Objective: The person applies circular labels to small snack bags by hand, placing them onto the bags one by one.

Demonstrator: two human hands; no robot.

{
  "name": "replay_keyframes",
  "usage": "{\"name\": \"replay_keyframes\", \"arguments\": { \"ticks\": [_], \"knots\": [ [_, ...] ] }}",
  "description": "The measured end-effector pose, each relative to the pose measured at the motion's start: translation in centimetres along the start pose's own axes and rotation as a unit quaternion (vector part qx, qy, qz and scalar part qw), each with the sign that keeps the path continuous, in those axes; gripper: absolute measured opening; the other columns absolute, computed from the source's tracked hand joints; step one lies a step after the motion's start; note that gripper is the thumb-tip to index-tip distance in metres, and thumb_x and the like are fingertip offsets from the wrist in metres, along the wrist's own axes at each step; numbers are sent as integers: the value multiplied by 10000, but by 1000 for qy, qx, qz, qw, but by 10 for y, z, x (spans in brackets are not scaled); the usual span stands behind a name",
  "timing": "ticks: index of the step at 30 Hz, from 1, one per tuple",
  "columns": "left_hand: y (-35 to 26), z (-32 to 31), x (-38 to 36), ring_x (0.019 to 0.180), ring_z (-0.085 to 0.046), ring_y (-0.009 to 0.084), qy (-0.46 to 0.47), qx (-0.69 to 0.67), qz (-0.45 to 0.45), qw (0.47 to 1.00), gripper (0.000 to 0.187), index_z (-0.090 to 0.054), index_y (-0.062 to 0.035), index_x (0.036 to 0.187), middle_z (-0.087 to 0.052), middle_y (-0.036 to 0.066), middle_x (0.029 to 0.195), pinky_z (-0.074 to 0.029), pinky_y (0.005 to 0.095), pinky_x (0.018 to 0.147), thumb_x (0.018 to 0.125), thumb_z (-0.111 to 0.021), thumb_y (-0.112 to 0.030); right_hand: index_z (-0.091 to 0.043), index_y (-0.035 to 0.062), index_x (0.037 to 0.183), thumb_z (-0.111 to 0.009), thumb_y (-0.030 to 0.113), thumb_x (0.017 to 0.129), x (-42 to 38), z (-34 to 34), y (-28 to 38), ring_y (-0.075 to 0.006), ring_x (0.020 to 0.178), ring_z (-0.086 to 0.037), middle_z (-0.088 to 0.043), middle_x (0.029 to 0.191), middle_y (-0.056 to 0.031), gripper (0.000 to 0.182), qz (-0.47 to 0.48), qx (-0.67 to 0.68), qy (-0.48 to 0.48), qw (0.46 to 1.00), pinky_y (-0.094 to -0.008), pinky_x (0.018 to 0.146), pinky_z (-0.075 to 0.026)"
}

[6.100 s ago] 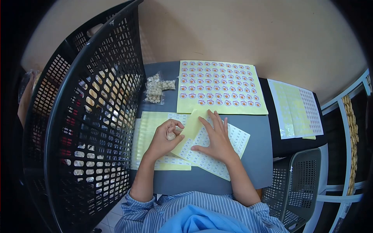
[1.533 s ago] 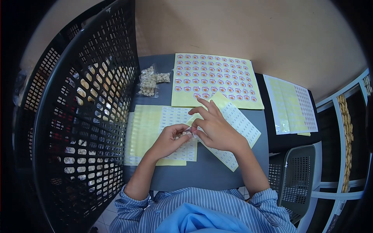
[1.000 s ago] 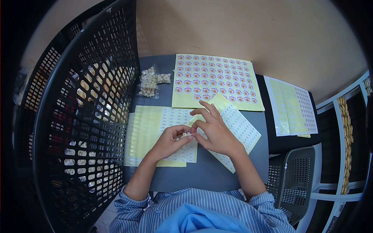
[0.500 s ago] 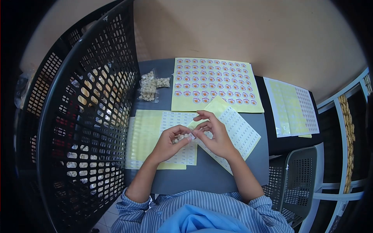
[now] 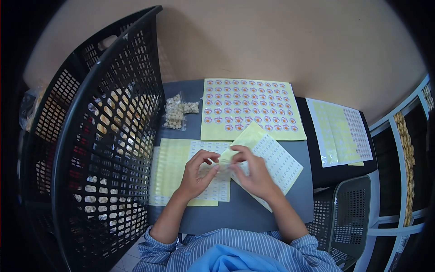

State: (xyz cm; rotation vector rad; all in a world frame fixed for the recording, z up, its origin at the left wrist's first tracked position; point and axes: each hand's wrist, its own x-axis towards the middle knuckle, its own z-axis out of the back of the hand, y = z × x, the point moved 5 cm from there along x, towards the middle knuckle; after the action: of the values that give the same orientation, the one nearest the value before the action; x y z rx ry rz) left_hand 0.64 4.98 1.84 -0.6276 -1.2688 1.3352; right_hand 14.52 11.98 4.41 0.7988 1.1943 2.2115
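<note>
Between my hands, over the sticker sheets, stretches a small clear plastic bag (image 5: 225,165), blurred by motion. My left hand (image 5: 197,176) pinches its left side with thumb and fingers. On the other side, my right hand (image 5: 256,176) grips it between thumb and forefinger. What the bag contains cannot be made out now. Under my left hand lie yellow-backed sheets of small white labels (image 5: 174,158). A tilted label sheet (image 5: 283,163) is partly under my right hand. Farther back are packed bags of round beige pieces (image 5: 174,120).
A large sheet of round orange-and-white stickers (image 5: 249,133) lies at the back of the grey table (image 5: 199,215). Tall black perforated baskets (image 5: 111,149) stand at the left. At right are another sticker sheet (image 5: 335,131) on a black surface and a grey basket (image 5: 351,213).
My hands have moved slightly apart, with the plastic bag stretched between them. The beige pieces seen earlier at my left fingers no longer show clearly. The view has tilted up slightly.
</note>
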Motion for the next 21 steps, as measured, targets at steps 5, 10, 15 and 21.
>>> {"name": "replay_keyframes", "arguments": {
  "ticks": [5,10,15,21],
  "knots": [
    [6,35,6,1040,-456,270,-124,192,16,973,329,-484,-19,1081,-476,146,1088,-362,347,891,770,-579,-70,-547,-12,1062,-530,-4,787,-62,149,2,-173,765,-576,-590,848,-96,276,-75,-234,-320,915,-296,716,-458],
    [33,56,8,1188,-315,353,-158,312,49,936,386,-463,-28,1134,-334,175,1281,-249,453,975,788,-581,-154,-563,-11,1020,-551,59,796,-249,298,-99,-206,787,-603,-614,879,-138,235,-174,-406,-493,749,-309,708,-472],
    [34,57,10,1215,-278,344,-166,324,49,930,390,-459,-30,1143,-307,175,1298,-232,442,992,790,-576,-146,-624,38,815,-592,138,665,-420,320,-195,-346,752,-601,-626,782,-177,184,-480,-501,-438,571,-402,707,-474],
    [15,46,17,1260,-233,312,-101,441,57,890,380,-480,-33,1139,-294,152,1335,-207,436,1016,786,-568,-143,-660,32,899,-585,234,667,-553,314,-338,-355,885,-589,-622,922,-199,316,-656,-375,-396,522,-410,800,-448]
  ]
}}
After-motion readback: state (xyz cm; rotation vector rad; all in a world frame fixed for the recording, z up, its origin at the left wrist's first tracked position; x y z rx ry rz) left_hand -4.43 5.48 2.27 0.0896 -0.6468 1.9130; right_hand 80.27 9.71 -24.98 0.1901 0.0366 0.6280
